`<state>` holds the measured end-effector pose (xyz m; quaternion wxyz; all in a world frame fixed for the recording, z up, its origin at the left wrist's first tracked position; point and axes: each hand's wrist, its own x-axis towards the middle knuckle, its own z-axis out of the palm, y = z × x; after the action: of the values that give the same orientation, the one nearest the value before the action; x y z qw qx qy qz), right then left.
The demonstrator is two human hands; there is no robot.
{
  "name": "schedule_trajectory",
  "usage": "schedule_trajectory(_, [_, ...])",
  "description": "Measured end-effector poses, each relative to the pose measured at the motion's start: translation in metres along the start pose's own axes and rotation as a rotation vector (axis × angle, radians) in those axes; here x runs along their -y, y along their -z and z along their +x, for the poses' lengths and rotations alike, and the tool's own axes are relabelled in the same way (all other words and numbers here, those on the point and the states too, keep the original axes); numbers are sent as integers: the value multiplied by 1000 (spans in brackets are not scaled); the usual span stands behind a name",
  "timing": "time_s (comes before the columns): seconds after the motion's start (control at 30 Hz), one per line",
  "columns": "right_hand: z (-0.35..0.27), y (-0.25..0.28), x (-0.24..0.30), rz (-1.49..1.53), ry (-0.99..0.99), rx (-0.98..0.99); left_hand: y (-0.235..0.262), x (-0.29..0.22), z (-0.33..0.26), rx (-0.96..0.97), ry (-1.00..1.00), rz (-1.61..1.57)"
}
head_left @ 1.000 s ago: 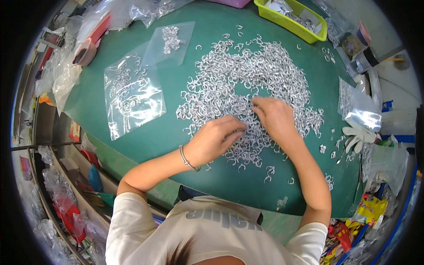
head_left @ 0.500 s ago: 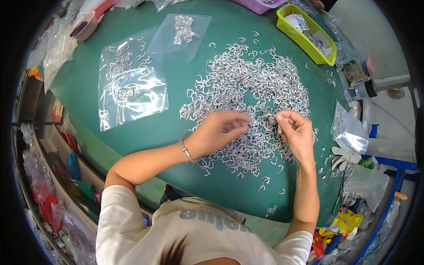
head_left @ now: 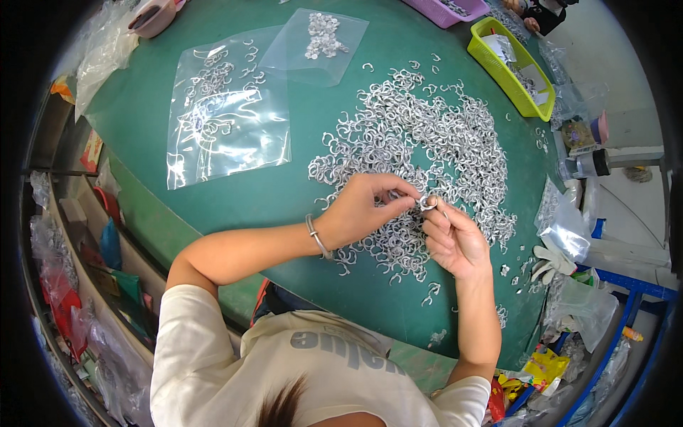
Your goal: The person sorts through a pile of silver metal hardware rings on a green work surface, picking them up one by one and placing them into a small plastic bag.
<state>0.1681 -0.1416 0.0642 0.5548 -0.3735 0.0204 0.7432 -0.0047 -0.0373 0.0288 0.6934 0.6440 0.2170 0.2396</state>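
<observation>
Both hands meet over a big pile of silver open rings [head_left: 455, 132] on the green tabletop. My right hand [head_left: 457, 242] pinches one silver open ring [head_left: 427, 203] between thumb and forefinger, its other fingers curled. My left hand [head_left: 366, 210], with a bangle [head_left: 317, 236] at the wrist, comes in from the left. Its thumb and forefinger close at the ring's left side; whatever lies between those tips is too small to make out. Beyond my left hand, a clear plastic bag [head_left: 249, 153] lies flat with several similar rings on it.
A second clear sheet [head_left: 299, 60] bears small silvery pieces [head_left: 325, 35]. A lime-green basket [head_left: 509, 70] and a purple basket [head_left: 435, 13] stand at the far right. A white glove [head_left: 551, 262] lies by the right edge, near a blue metal frame [head_left: 629, 281]. Another person's hand [head_left: 531, 24] shows at the back.
My right hand has moved left and turned, bringing a silver ring up to my left fingertips. The left thumb and forefinger have closed together. The whole view has shifted slightly.
</observation>
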Motion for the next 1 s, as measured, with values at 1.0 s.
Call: schedule_trajectory(1.0, [-10,-28,-5,-686,277,-78,-3,-7,-6,-33,-683,588])
